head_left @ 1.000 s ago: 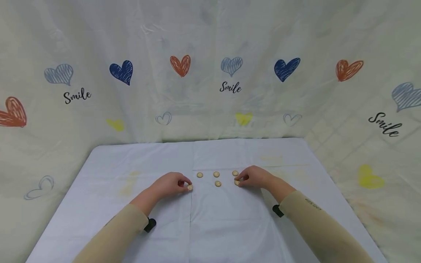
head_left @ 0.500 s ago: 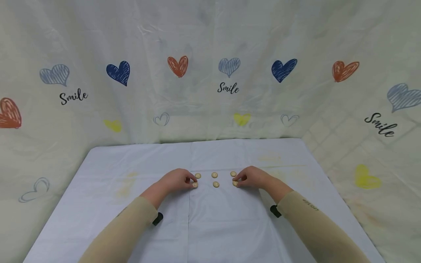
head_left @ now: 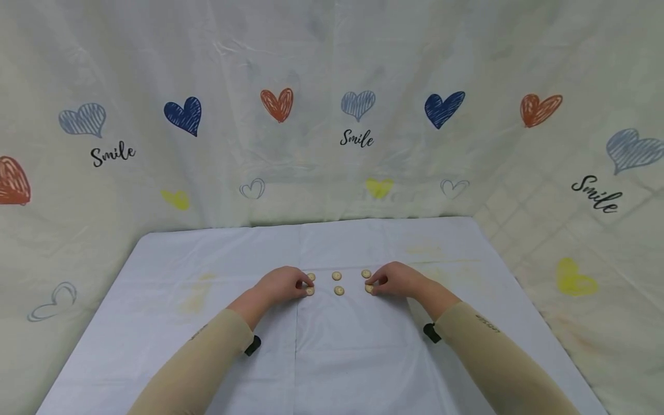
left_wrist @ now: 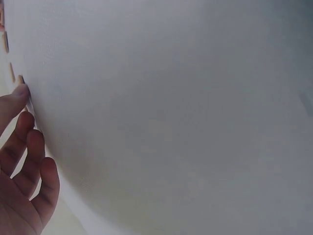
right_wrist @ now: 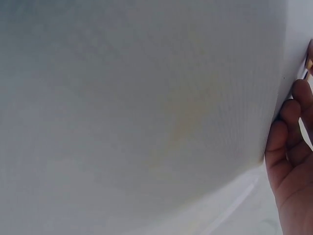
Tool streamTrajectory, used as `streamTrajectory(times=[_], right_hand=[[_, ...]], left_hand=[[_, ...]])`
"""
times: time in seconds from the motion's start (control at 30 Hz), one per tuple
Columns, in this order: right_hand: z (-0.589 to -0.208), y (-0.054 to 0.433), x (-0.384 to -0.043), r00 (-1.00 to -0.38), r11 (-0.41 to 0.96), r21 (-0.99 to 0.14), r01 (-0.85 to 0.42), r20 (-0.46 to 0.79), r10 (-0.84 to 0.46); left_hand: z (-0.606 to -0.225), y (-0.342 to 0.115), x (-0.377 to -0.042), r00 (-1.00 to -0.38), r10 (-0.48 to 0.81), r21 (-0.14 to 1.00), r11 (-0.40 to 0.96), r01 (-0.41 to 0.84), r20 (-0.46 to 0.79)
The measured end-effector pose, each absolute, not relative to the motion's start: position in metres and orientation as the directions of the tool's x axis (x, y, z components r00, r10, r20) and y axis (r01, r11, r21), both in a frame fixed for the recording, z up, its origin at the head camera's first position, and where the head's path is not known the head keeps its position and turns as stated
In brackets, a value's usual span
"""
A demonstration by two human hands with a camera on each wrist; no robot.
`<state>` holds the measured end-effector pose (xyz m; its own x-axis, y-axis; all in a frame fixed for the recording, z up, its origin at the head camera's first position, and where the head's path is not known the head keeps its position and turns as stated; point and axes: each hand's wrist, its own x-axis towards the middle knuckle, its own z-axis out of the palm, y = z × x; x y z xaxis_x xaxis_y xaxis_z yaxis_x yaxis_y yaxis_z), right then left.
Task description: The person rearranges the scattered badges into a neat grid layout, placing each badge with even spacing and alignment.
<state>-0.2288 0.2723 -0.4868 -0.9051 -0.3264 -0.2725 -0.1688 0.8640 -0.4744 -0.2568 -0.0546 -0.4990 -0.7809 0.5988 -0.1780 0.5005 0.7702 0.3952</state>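
Small round wooden discs, each marked inside a ring like a Chinese chess piece, lie in two short rows on a white cloth. With thumb and index finger, my left hand (head_left: 282, 283) pinches the near-left disc (head_left: 309, 291); the far-left disc (head_left: 310, 276) is just beyond its fingertips. Opposite, my right hand (head_left: 400, 279) pinches the near-right disc (head_left: 369, 289), partly covered by its fingers. The far-right disc (head_left: 366, 274) sits just behind. Between the hands are a far middle disc (head_left: 336, 276) and a near middle disc (head_left: 339, 290), both untouched.
The white cloth (head_left: 342, 357) covers the table, creased and faintly stained yellow. A pale curtain (head_left: 311, 155) printed with hearts and "Smile" rises behind the table and along its sides. Dark wrist devices show under the left sleeve (head_left: 202, 357) and the right sleeve (head_left: 498, 357).
My left hand has brought its disc rightward, from left of the rows to just in front of the far-left disc. The right hand keeps its place; the head view has shifted slightly.
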Motion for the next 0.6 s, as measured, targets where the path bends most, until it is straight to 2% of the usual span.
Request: streamTrajectory(times=[0.6], right_hand=[[-0.486, 0.272, -0.229, -0.900, 0.866, -0.457, -0.201, -0.264, -0.348]], left_hand=[[-0.487, -0.058, -0.247, -0.813, 0.561, 0.444, 0.775, 0.450, -0.154]])
